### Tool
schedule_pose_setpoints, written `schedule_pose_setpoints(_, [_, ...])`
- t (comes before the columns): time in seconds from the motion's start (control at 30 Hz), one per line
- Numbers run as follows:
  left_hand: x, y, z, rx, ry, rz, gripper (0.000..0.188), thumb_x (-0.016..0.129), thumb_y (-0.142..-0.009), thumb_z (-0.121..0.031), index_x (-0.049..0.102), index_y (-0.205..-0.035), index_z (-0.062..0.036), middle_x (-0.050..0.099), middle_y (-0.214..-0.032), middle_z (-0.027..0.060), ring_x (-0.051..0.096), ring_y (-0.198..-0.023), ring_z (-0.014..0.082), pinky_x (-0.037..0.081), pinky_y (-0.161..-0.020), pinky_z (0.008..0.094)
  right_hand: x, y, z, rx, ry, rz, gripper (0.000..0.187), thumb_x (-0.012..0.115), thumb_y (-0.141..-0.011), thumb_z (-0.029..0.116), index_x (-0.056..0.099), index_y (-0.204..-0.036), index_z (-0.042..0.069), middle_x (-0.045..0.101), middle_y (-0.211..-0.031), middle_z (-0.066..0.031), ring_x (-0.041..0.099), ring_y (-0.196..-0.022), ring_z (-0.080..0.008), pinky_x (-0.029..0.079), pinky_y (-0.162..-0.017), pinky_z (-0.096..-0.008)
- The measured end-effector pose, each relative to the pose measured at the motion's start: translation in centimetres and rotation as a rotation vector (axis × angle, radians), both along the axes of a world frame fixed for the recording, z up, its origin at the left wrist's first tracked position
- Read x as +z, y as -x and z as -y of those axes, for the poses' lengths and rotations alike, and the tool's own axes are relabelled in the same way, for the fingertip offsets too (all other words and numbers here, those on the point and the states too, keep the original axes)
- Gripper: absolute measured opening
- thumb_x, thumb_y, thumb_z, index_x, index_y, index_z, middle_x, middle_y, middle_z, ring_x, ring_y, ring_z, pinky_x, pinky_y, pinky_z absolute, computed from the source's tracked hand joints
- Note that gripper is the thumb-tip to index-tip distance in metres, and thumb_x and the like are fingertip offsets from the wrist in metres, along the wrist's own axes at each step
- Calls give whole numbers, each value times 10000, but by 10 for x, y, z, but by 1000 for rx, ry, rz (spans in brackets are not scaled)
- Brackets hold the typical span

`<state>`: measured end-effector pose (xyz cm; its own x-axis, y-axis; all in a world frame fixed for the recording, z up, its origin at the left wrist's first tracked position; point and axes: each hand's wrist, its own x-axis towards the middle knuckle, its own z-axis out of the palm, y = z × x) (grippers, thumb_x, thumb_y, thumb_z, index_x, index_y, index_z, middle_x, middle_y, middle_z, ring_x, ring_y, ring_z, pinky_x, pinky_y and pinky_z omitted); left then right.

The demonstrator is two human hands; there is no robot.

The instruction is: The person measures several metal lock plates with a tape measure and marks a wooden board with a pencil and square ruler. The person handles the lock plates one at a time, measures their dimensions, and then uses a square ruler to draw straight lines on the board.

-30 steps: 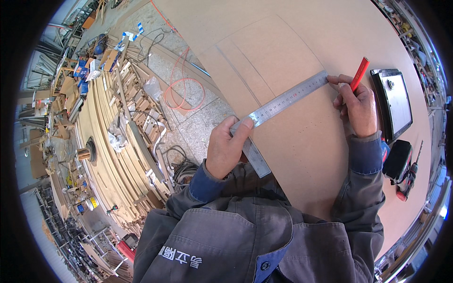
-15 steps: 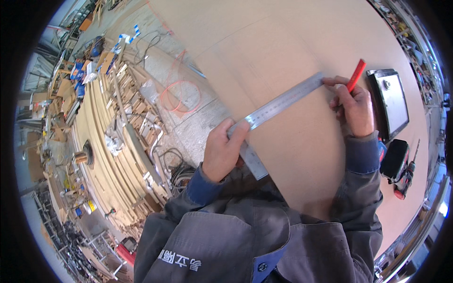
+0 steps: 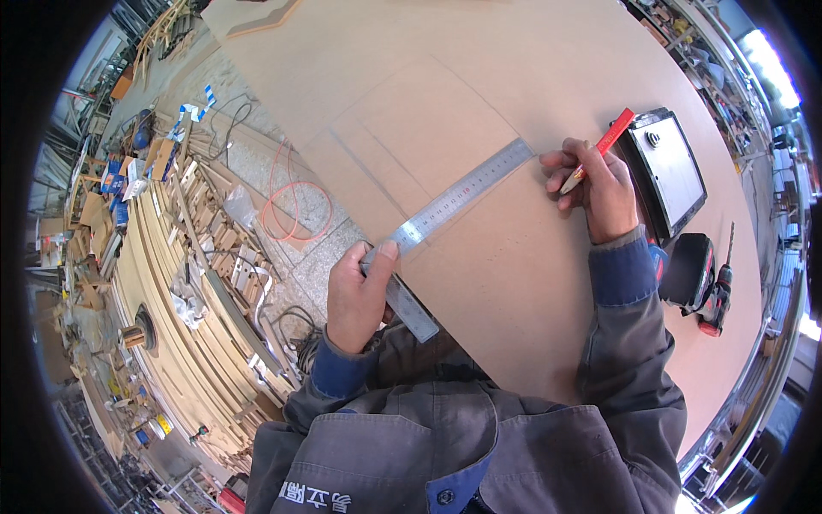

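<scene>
A large brown board (image 3: 514, 77) lies across the bench with faint pencil lines on it. A metal try square (image 3: 458, 197) rests on the board, its blade running up to the right and its stock against the board's near edge. My left hand (image 3: 360, 295) grips the stock at that edge, thumb pressed on the blade. My right hand (image 3: 595, 184) holds a red pencil (image 3: 599, 154), its tip down on the board just off the blade's far end.
A black and grey flat case (image 3: 668, 171) lies on the board right of my right hand. A red and black cordless drill (image 3: 706, 283) lies nearer the right edge. Curved wooden strips (image 3: 171, 291), offcuts and an orange cable (image 3: 291, 201) cover the floor on the left.
The square's blade has swung slightly and shifted with my left hand along the board's edge. My right hand with the pencil stays at the blade's far end.
</scene>
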<state>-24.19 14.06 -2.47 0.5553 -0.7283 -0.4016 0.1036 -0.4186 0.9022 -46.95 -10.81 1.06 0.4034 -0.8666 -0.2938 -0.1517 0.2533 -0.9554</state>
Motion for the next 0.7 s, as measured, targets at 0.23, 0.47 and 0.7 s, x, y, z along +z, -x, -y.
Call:
schedule_pose_setpoints(0.23, [0, 0, 1, -3, 5, -6, 427, 676, -1058, -365, 518, -813, -53, 502, -614, 1, 496, -440, 86, 374, -391, 286, 4, -5, -6, -42, 26, 38, 405, 481, -1101, 319, 607, -1186, -56, 746, -1043, -193, 710, -716, -191, 541, -482, -280])
schedule_pose_setpoints(0.47, [2, 1, 2, -1, 5, 12, 432, 681, -1053, -365, 523, -813, -43, 509, -613, 6, 502, -442, 89, 383, -397, 293, -3, -3, -5, -65, 35, 62, 447, 500, -1091, 368, 626, -1202, -46, 753, -1021, -182, 722, -718, -195, 552, -493, -282])
schedule_pose_setpoints(0.7, [9, 0, 4, -21, -52, 40, 464, 685, -1040, -394, 537, -814, -17, 495, -559, 26, 520, -429, 102, 395, -405, 308, -4, -1, -5, -62, 61, 38, 468, 490, -1099, 366, 614, -1241, -62, 746, -1034, -171, 713, -732, -190, 544, -511, -271])
